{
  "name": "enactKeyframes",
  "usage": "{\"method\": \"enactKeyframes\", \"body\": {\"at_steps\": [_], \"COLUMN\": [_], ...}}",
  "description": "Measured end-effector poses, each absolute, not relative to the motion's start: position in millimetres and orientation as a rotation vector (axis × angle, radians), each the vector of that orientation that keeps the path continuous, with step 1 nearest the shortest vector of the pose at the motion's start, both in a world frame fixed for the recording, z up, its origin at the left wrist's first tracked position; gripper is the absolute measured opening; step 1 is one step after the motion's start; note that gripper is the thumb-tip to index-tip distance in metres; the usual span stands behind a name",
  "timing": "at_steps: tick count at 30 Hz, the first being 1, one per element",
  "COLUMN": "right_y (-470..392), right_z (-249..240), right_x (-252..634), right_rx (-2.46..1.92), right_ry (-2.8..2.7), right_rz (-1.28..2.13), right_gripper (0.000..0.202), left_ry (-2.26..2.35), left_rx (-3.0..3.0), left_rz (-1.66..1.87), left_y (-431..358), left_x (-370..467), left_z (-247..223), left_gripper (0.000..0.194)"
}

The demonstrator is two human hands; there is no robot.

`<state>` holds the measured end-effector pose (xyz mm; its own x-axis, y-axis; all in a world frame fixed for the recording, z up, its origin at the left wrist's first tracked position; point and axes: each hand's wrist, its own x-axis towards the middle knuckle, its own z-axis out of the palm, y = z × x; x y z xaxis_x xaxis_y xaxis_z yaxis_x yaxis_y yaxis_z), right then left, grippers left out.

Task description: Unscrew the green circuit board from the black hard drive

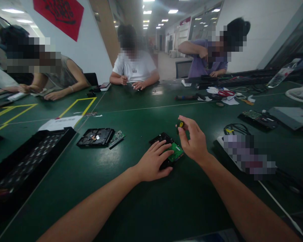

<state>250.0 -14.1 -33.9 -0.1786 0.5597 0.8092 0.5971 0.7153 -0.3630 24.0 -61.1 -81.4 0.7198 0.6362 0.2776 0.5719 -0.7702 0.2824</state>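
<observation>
My left hand [155,162] lies with fingers spread over a hard drive [160,136], its thumb by the near edge. The drive's green circuit board [176,152] shows beyond my fingertips; the rest is partly covered. Just above the drive's far right side, my right hand [195,143] pinches a small black-and-yellow screwdriver [181,124] between thumb and fingers. Only its handle shows; I cannot make out a shaft. Left of my hands another hard drive [96,137] lies on the green table [131,122], with a loose circuit board [117,138] against its right side.
A long black tray [32,161] stands at the left. To the right are a white device with a cable [236,153], another drive [257,120] and a grey box [291,117]. Scissors [226,93] and scraps lie farther back. Several people sit across the table.
</observation>
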Motion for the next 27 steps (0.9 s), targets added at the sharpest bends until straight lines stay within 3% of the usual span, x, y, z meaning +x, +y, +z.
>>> {"method": "enactKeyframes", "body": {"at_steps": [7, 13, 27], "right_y": [-14.9, -14.5, -17.8], "right_z": [-30.6, -34.3, -31.3], "right_x": [250.7, 249.2, 247.5], "right_rx": [-0.911, -0.897, -0.872], "right_ry": [-1.814, -1.868, -1.855], "right_rz": [-0.132, -0.035, -0.016], "right_gripper": [0.037, 0.046, 0.042], "left_ry": [0.966, 0.974, 0.973], "left_rx": [2.74, 2.743, 2.758], "left_rz": [0.57, 0.556, 0.553], "left_y": [-60.8, -62.5, -60.6], "left_x": [23.9, 24.3, 24.3], "left_z": [-82.7, -78.9, -82.2], "left_gripper": [0.066, 0.065, 0.066]}}
